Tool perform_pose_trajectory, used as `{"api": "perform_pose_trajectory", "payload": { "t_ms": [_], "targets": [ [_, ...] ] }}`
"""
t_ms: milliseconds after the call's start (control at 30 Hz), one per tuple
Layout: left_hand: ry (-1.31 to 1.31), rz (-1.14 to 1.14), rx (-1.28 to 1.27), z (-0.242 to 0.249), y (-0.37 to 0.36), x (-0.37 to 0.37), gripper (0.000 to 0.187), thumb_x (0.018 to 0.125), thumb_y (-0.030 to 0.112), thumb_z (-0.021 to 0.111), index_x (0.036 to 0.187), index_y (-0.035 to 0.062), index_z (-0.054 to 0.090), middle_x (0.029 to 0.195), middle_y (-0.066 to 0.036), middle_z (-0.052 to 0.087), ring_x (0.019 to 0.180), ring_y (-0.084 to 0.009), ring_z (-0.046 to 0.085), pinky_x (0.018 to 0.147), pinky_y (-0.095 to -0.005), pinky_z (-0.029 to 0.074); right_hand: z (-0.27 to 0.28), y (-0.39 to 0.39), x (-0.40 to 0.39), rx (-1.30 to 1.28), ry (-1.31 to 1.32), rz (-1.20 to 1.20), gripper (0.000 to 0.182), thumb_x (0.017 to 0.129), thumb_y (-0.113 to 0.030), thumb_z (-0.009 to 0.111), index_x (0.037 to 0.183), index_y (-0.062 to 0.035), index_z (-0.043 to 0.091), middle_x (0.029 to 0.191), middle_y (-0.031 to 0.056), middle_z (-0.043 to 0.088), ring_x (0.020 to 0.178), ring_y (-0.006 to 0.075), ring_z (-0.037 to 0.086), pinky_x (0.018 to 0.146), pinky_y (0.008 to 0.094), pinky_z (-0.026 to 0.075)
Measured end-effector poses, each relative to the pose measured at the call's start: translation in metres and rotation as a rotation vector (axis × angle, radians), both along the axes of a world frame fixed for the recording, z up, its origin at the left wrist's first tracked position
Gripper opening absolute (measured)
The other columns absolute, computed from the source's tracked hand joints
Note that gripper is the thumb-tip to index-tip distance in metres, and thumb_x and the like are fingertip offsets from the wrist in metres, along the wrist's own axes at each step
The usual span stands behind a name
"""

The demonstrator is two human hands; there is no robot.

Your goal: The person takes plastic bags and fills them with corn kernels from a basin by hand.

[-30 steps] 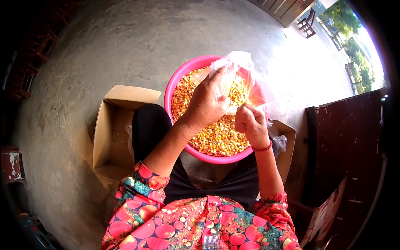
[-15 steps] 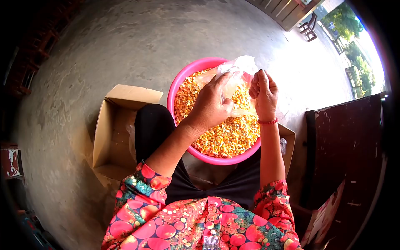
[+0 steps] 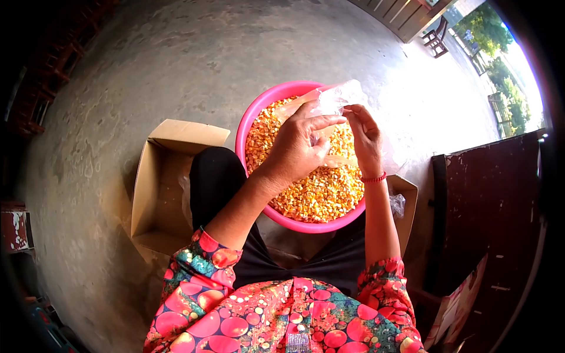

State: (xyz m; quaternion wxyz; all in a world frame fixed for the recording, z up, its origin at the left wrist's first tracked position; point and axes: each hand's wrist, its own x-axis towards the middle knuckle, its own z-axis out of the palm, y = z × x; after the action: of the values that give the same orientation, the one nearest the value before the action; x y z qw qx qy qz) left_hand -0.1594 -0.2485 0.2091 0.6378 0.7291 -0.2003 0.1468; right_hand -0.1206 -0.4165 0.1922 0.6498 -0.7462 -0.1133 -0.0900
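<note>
Leaning their forearms out over the basin (image 3: 240, 138), the person works with both hands above the corn (image 3: 315, 197) that fills it. The bag (image 3: 347, 94), clear plastic, is held above the far part of the basin, with its film hanging down over the corn. A printed sheet (image 3: 459, 303) stands well to the right of the basin and nearer the person, its marks too small to read.

The left hand (image 3: 297, 147) is partly curled around the bag, its thumb and forefinger spread apart and the forefinger reaching straight toward the right hand (image 3: 366, 138). The right hand pinches the bag's near edge between closed thumb and fingertips, close to the left forefinger; a red bracelet (image 3: 374, 178) circles its wrist.

The basin's pink rim sits between the person's knees, the left knee (image 3: 218, 167) just beside it. Left of the basin, past that knee, is an open cardboard box (image 3: 156, 188) with clear plastic inside. A second box (image 3: 406, 220) lies close by on the basin's right, partly behind the right forearm, with crumpled plastic (image 3: 397, 204) in it. The concrete floor (image 3: 176, 65) stretches beyond the basin's far rim and out to its left, while a dark red panel (image 3: 494, 200) bounds the space to its right. A chair (image 3: 435, 40) stands well beyond the basin, toward the bright doorway.
</note>
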Motion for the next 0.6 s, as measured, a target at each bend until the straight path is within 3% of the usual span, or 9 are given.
{"api": "perform_pose_trajectory", "payload": {
  "t_ms": [133, 233, 267, 333, 367, 467, 500, 533, 600],
  "targets": [
    [-0.049, 0.07, 0.038, 0.004, 0.005, 0.001, 0.043, 0.072, -0.014, 0.051, 0.104, 0.0091, 0.068, 0.109, -0.01, 0.059, 0.086, -0.0153, 0.059, 0.061, -0.0189, 0.045, 0.015, -0.004, -0.019, -0.154, -0.131, 0.05, 0.022, 0.088, 0.005, 0.047, 0.104, -0.0008, 0.06, 0.091, 0.0065, 0.065, 0.083, 0.0123, 0.062, 0.071, 0.0234, 0.048],
    [-0.075, 0.095, 0.015, 0.006, 0.007, 0.003, 0.04, 0.073, -0.012, 0.05, 0.105, 0.0069, 0.067, 0.106, -0.011, 0.061, 0.092, -0.0182, 0.06, 0.071, -0.0232, 0.048, 0.044, -0.001, -0.045, -0.439, -0.242, -0.158, 0.025, 0.085, 0.005, 0.051, 0.104, -0.0053, 0.062, 0.087, 0.007, 0.065, 0.074, 0.0124, 0.061, 0.064, 0.0238, 0.047],
    [-0.108, 0.115, 0.014, 0.006, 0.007, 0.004, 0.039, 0.074, -0.011, 0.05, 0.105, 0.0056, 0.066, 0.104, -0.011, 0.062, 0.095, -0.0191, 0.06, 0.075, -0.0248, 0.048, 0.054, -0.005, -0.052, -0.529, -0.227, -0.228, 0.024, 0.081, 0.003, 0.056, 0.102, -0.006, 0.062, 0.091, 0.0079, 0.063, 0.079, 0.0177, 0.06, 0.071, 0.0285, 0.048],
    [-0.104, 0.122, -0.003, 0.005, 0.009, 0.005, 0.035, 0.076, -0.01, 0.049, 0.105, 0.003, 0.065, 0.102, -0.012, 0.063, 0.097, -0.0208, 0.061, 0.081, -0.0273, 0.047, 0.053, -0.023, -0.052, -0.852, -0.582, -0.412, 0.031, 0.075, 0.001, 0.062, 0.105, -0.0079, 0.061, 0.101, 0.0102, 0.06, 0.095, 0.0253, 0.057, 0.084, 0.0352, 0.044],
    [-0.102, 0.131, -0.01, 0.006, 0.01, 0.005, 0.034, 0.077, -0.009, 0.049, 0.105, 0.0025, 0.065, 0.101, -0.012, 0.064, 0.096, -0.0206, 0.061, 0.081, -0.0271, 0.047, 0.051, -0.031, -0.055, -0.869, -0.506, -0.436, 0.04, 0.071, -0.003, 0.066, 0.11, -0.0098, 0.059, 0.11, 0.0121, 0.056, 0.105, 0.0308, 0.051, 0.092, 0.0406, 0.038],
    [-0.093, 0.152, -0.031, 0.006, 0.011, 0.006, 0.033, 0.078, -0.009, 0.048, 0.105, 0.0015, 0.065, 0.099, -0.01, 0.064, 0.092, -0.0184, 0.061, 0.079, -0.0262, 0.047, 0.033, -0.065, -0.057, -1.039, -0.348, -0.456, 0.037, 0.073, -0.008, 0.065, 0.109, -0.009, 0.059, 0.109, 0.0126, 0.057, 0.098, 0.032, 0.055, 0.086, 0.0407, 0.041],
    [-0.088, 0.167, -0.043, 0.004, 0.012, 0.007, 0.032, 0.079, -0.009, 0.047, 0.104, 0.0012, 0.065, 0.097, -0.009, 0.064, 0.089, -0.0164, 0.061, 0.077, -0.0255, 0.048, 0.023, -0.083, -0.058, -0.937, -0.13, -0.394, 0.023, 0.076, -0.012, 0.065, 0.098, -0.0079, 0.062, 0.095, 0.0122, 0.062, 0.082, 0.0326, 0.058, 0.078, 0.0366, 0.045],
    [-0.091, 0.167, -0.043, 0.003, 0.012, 0.009, 0.032, 0.079, -0.009, 0.047, 0.104, 0.0012, 0.065, 0.097, -0.009, 0.064, 0.089, -0.0164, 0.061, 0.077, -0.0255, 0.048, 0.024, -0.087, -0.061, -0.784, 0.199, -0.406, 0.014, 0.082, -0.016, 0.063, 0.086, -0.0026, 0.061, 0.079, 0.0099, 0.063, 0.071, 0.0261, 0.06, 0.07, 0.0314, 0.046],
    [-0.061, 0.158, -0.099, 0.001, 0.013, 0.011, 0.032, 0.08, -0.01, 0.046, 0.102, 0.0008, 0.066, 0.09, -0.004, 0.065, 0.076, -0.008, 0.058, 0.067, -0.0207, 0.047, 0.033, -0.087, -0.07, -0.044, 0.268, -0.171, 0.02, 0.089, -0.017, 0.058, 0.077, -0.0011, 0.058, 0.074, 0.0075, 0.061, 0.072, 0.0182, 0.059, 0.07, 0.0283, 0.044]
  ]
}}
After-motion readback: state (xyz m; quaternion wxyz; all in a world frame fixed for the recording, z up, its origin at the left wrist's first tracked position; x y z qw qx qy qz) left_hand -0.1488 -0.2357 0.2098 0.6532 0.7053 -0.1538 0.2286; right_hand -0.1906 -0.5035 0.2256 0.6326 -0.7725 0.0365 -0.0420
